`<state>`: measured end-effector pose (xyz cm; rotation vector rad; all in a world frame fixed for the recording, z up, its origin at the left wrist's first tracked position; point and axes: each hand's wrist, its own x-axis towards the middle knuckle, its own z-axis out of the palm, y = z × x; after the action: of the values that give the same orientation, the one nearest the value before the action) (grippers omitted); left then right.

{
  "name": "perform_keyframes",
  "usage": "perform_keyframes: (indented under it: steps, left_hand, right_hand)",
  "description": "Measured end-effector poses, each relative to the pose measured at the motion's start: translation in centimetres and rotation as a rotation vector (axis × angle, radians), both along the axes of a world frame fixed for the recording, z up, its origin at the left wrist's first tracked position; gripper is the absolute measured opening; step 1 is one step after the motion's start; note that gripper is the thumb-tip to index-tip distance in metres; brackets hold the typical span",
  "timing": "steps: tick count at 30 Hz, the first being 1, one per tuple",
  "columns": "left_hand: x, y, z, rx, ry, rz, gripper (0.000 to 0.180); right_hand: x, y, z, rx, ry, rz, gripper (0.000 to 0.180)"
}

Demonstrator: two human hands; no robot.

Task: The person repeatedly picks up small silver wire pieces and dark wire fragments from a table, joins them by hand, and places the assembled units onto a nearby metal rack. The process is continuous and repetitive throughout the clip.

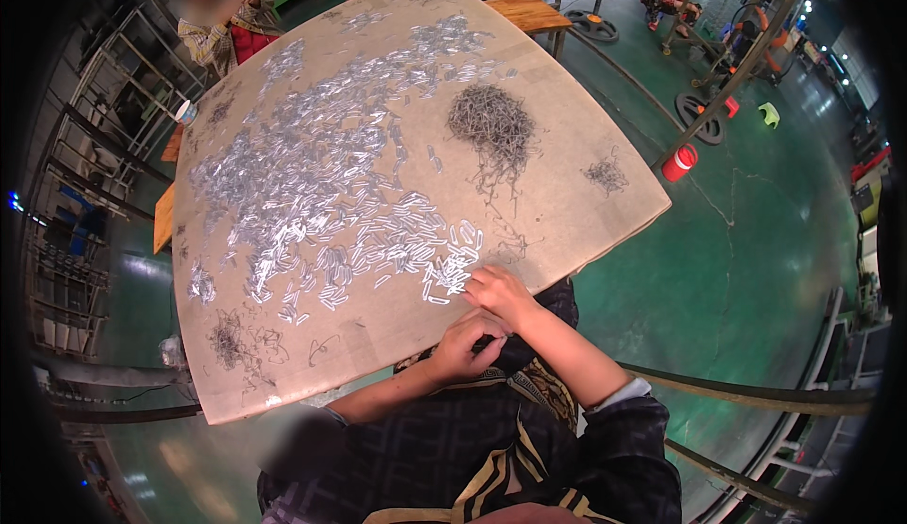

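Note:
My left hand (469, 345) is closed at the near edge of the tan board, fingers curled inward. Whatever it holds, if anything, is hidden. Just beyond it, my right hand (501, 294) has bent fingers, their tips at the near right end of a spread of small shiny silver metal loops (452, 274). Those fingertips look pressed together, but I cannot make out what is between them. The silver loops are narrow and elongated, lying loose and overlapping across the left and middle of the board (576, 226).
A tangled heap of dark thin wire pieces (489, 120) lies right of the loops, smaller clusters (606, 175) elsewhere. A red container (679, 162) stands by the right edge. One person (236, 28) is at the far left corner; another (669, 0) squats farther back. Metal rails (746, 392) run at right.

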<state>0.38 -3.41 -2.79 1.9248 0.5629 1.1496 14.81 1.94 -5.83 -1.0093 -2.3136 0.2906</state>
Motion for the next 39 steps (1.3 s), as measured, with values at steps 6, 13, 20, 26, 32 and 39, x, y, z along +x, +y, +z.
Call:
perform_keyframes:
  steps: [6,13,20,26,32,39]
  left_hand:
    - [0.0,0.1,0.1,-0.019,0.011,-0.005,0.020]
    - [-0.1,0.3,0.4,-0.013,0.018,-0.014,0.020]
    - [0.5,0.0,0.1,-0.118,0.030,0.056,0.017]
    - [1.3,0.0,0.1,-0.219,0.074,0.168,0.012]
    - [1.9,0.1,0.1,-0.212,0.098,0.169,0.012]
    - [1.9,-0.1,-0.4,-0.257,0.153,0.155,0.013]
  right_hand:
    - [0.0,-0.1,0.1,-0.011,-0.018,-0.013,0.008]
    - [0.3,0.2,0.0,-0.088,-0.046,-0.007,0.007]
    - [2.9,-0.9,1.8,-0.925,0.712,-0.257,0.013]
    - [5.6,-4.6,3.9,-0.932,0.921,-0.302,0.012]
    - [6.1,-6.7,4.6,-0.637,0.704,-0.326,0.011]
    - [5.6,-7.3,6.0,-0.526,0.653,-0.301,0.010]
